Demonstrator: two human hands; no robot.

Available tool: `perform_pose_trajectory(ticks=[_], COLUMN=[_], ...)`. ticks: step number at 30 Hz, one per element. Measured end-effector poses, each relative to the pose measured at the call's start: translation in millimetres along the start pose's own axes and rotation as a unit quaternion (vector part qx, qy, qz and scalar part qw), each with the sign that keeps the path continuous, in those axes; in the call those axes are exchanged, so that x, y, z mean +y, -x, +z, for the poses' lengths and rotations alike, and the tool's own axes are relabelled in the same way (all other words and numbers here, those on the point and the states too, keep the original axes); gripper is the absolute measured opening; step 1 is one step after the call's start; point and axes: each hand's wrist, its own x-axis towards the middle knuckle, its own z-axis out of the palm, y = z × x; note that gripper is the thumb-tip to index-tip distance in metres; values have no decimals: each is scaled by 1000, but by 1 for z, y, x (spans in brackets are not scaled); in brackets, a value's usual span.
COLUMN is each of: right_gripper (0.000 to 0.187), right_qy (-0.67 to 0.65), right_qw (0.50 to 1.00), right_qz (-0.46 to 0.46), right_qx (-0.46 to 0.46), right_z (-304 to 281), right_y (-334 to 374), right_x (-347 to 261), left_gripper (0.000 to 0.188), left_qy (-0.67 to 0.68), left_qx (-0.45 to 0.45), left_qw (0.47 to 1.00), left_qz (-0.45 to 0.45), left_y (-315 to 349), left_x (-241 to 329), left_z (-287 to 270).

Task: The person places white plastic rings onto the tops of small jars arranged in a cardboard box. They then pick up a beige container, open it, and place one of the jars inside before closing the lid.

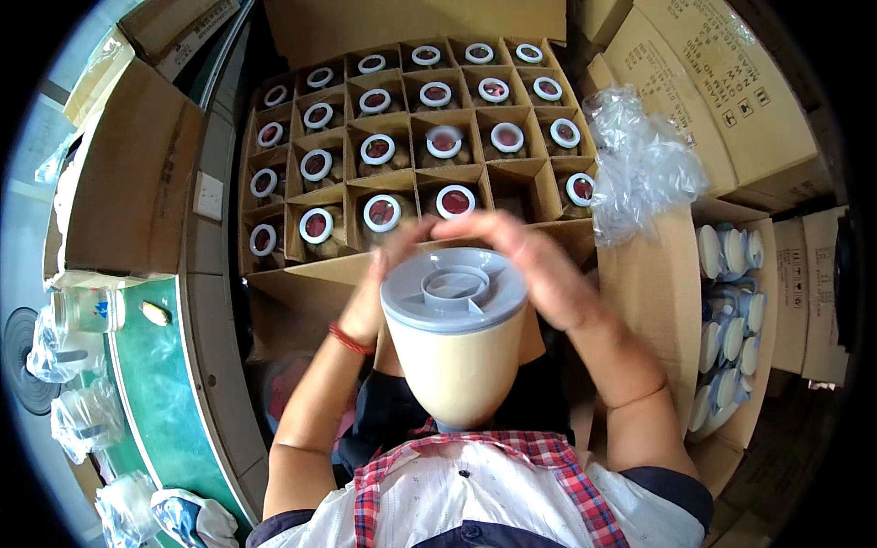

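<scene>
Cream jar [454, 370] upright at my chest, grey lid [454, 289] up; both hands, left hand [376, 294] and right hand [539, 269], curled loosely round lid rim, fingertips meeting behind.

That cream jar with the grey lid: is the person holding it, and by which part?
Yes. Both hands grip the cream plastic jar at its top: the left hand and right hand wrap the far rim of its round grey lid.

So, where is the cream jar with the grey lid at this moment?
In the head view the cream jar sits at centre, between the left hand and right hand, just below the divided carton of jars.
</scene>
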Motion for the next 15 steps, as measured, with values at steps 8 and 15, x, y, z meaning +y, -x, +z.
perform_pose_trajectory(ticks=[8, 15], right_gripper=[53, 44], right_qy=[-416, -289], right_qw=[890, 931], right_qz=[182, 222], right_qx=[-47, 35], right_z=[9, -17], right_y=[-36, -44], right_x=[103, 97], left_gripper=[69, 22], left_qy=[-589, -507], left_qx=[-111, 25], left_qw=[772, 861], left_qz=[212, 15], left_y=[9, -31], left_x=[101, 130], left_z=[70, 32])
